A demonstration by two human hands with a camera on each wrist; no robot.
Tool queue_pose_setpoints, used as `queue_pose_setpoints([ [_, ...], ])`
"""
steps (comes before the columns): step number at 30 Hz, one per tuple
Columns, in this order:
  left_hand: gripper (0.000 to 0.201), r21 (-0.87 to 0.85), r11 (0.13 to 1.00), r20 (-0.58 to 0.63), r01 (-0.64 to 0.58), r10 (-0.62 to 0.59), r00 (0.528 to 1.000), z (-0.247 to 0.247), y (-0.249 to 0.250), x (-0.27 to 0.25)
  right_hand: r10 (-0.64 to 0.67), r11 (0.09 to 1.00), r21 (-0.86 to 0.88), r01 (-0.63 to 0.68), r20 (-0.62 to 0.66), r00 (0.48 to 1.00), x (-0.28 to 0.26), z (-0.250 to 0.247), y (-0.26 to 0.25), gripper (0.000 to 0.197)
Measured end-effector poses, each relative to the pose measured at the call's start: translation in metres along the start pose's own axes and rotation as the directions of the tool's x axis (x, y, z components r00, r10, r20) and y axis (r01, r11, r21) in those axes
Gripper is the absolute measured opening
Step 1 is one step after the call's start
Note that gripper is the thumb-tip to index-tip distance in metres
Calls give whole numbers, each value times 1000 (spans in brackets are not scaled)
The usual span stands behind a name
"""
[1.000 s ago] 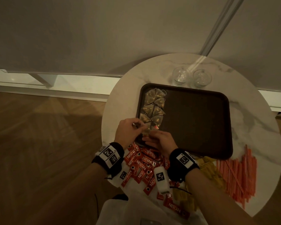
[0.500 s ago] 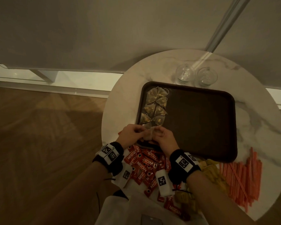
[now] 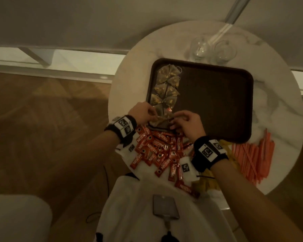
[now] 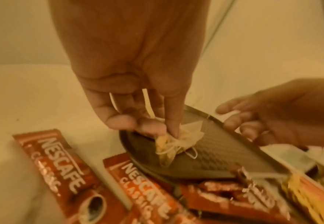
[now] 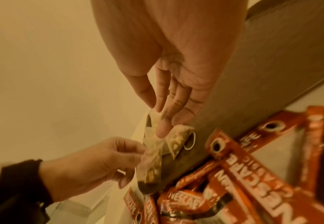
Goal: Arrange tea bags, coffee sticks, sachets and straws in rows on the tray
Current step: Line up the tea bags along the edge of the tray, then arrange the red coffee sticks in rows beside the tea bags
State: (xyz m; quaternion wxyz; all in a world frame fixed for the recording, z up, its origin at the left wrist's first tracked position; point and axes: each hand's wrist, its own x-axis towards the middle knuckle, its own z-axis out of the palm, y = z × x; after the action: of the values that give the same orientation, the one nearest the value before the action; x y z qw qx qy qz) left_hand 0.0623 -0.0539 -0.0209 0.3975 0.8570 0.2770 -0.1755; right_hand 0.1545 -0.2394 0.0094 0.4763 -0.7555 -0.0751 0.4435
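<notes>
A dark brown tray (image 3: 217,105) lies on the round marble table (image 3: 278,110). Several pyramid tea bags (image 3: 166,84) form a column along its left side. At the tray's near left corner my left hand (image 3: 153,116) pinches a tea bag (image 4: 168,144) between thumb and fingers. My right hand (image 3: 175,119) faces it, with thumb and fingers (image 5: 163,125) pinching the upper corner of a tea bag (image 5: 153,136) that crosses the other one. Red Nescafe coffee sticks (image 3: 152,149) lie heaped below the tray, with yellow sachets (image 3: 206,182) and orange straws (image 3: 255,154) to their right.
Two clear glasses (image 3: 199,48) stand behind the tray near the wall. The tray's middle and right side are bare. A phone (image 3: 164,206) lies on the white cloth in my lap. Wooden floor shows to the left of the table.
Both hands have closed on the tea bags at the tray's near left corner and drawn slightly apart. The right hand has shifted to the right.
</notes>
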Motion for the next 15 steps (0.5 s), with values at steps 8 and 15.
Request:
queue_pose_setpoints([
  [8,26,415,906,-64,-85,122,990,4,1,9,19,990,-139,-18,10,1000,-37,-34,29,12],
  [15,19,297,951,-354,-87,194,915,0,6,-19,-64,849,-523,82,52,997,-44,-9,54,22],
])
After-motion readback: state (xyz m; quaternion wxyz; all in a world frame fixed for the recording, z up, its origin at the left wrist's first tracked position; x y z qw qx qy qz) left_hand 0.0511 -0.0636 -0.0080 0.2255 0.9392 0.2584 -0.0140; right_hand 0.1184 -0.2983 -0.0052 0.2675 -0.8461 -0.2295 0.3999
